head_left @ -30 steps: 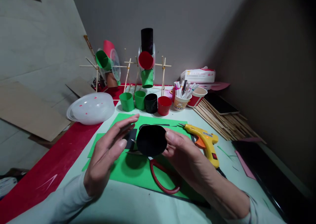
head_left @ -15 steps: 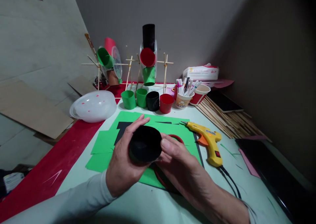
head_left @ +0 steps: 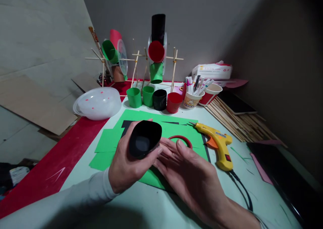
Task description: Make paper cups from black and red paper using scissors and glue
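Note:
A black paper cup (head_left: 145, 140) sits in my left hand (head_left: 126, 168), tipped so that its dark inside faces me; its rim is squeezed out of round. My left fingers wrap its far side and the thumb presses the near side. My right hand (head_left: 189, 172) lies beside it, palm turned up and fingers stretched toward the cup; whether the fingertips touch it I cannot tell. Beneath both hands are green paper sheets (head_left: 106, 140) over a black sheet. Red scissors handles (head_left: 185, 140) show partly behind my right hand.
A yellow glue gun (head_left: 218, 145) with a cord lies at right. Behind stand green cups (head_left: 134, 98), a black cup (head_left: 159, 100), a red cup (head_left: 174, 103), and a marker cup (head_left: 193, 99). Stick frames hold paper-cup wheels (head_left: 156, 52). A plastic bowl (head_left: 101, 103) is at left.
My right hand has let go of the cup's rim and opened out, palm up. The cup has tilted and shifted slightly left in my left hand, its rim now more squeezed.

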A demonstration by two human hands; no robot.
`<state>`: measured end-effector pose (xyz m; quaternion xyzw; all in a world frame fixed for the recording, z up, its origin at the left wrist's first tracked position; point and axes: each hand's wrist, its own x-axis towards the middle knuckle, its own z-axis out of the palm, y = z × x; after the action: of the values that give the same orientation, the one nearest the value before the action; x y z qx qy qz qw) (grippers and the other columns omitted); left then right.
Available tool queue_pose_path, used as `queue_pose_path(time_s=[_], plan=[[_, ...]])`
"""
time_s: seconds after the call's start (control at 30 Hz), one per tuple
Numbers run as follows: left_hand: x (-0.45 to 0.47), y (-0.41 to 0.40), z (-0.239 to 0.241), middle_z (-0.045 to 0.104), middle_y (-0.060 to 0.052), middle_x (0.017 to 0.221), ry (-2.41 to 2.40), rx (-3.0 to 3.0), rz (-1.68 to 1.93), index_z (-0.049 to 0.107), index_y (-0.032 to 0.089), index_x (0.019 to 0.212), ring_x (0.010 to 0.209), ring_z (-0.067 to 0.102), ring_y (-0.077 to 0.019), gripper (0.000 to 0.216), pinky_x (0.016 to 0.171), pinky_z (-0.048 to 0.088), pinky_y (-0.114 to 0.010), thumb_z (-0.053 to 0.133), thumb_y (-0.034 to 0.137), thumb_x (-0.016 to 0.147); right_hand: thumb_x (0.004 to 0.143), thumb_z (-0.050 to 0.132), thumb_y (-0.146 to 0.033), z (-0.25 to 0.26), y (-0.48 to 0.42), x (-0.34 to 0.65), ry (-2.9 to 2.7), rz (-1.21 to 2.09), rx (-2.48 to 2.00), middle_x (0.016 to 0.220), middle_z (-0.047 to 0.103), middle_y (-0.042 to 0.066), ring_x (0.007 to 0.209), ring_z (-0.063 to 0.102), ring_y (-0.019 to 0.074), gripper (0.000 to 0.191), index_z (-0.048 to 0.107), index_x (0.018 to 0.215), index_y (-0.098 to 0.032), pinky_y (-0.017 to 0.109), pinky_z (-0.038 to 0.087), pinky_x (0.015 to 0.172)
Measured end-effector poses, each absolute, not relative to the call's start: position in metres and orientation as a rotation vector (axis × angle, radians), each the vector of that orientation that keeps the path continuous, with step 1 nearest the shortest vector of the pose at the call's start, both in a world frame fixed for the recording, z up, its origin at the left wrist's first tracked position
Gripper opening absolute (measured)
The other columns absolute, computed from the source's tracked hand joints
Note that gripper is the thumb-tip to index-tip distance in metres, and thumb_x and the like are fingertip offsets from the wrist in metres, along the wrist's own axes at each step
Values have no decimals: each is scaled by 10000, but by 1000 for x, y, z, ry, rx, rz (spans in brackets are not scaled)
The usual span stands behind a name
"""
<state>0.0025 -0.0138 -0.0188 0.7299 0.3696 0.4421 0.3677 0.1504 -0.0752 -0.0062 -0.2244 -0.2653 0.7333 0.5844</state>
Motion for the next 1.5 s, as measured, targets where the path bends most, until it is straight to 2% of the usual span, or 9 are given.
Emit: queue_pose_path(time_s=[0.13,0.2,0.27,0.37,0.53,0.67,0.87,1.17,1.5], plan=[[3,-13,-16,697,-52,954,987,1892,1122,607,203,1107,882,697,-238,279,888,581,-414,687,264,847,955,609,-406,-8,-75,151,-643,1700,-499,1167,771,74,1240,636,281,281,795,1098,-253,489,422,1136],[4,-12,-14,694,-50,895,986,1904,1132,627,192,1062,859,702,-245,236,824,601,-408,679,256,841,960,605,-392,-8,-75,151,-637,1700,-466,1146,779,72,1229,643,275,276,796,1098,-249,485,417,1139],[4,-12,-13,721,-75,941,972,1904,1136,632,178,1079,931,716,-270,267,809,612,-406,686,255,829,960,607,-379,-8,-74,151,-613,1711,-443,1147,780,74,1231,642,269,280,793,1110,-233,475,402,1150],[3,-10,-14,732,-118,1157,963,1862,1135,632,164,1148,1119,696,-293,355,906,603,-401,712,254,814,954,615,-375,-8,-74,151,-568,1733,-427,1149,781,78,1232,638,261,297,785,1129,-206,456,371,1168],[-1,-9,-18,654,-116,1334,908,1948,1119,617,176,1209,1340,565,-276,404,1093,501,-386,724,225,823,996,555,-328,-7,-71,154,-535,1718,-358,1187,774,51,1247,629,237,278,809,941,-229,433,338,1179],[-3,-10,-19,611,-96,1382,830,2086,1111,564,208,1273,1372,525,-230,441,1162,420,-365,697,192,853,994,542,-369,-5,-69,156,-545,1751,-359,1227,758,76,1307,584,266,318,776,1129,-201,457,344,1176],[-4,-13,-19,611,-59,1386,775,2129,1158,524,246,1296,1414,471,-210,507,1201,361,-331,702,139,833,941,598,-401,-6,-68,159,-461,1765,-405,1188,774,64,1303,594,290,275,798,1029,-234,462,364,1177],[-8,-11,-21,603,-89,1397,671,2154,1156,492,232,1313,1435,440,-237,574,1189,373,-356,709,117,795,952,572,-437,-4,-71,157,-493,1763,-428,1258,747,86,1314,594,306,358,802,1103,-208,489,343,1195],[-3,-6,-20,663,-97,1353,769,1892,1102,606,199,1246,1402,502,-267,465,1158,416,-375,759,222,807,956,586,-426,-6,-70,158,-455,1728,-462,1279,739,112,1340,575,305,341,777,1107,-187,519,312,1207]])
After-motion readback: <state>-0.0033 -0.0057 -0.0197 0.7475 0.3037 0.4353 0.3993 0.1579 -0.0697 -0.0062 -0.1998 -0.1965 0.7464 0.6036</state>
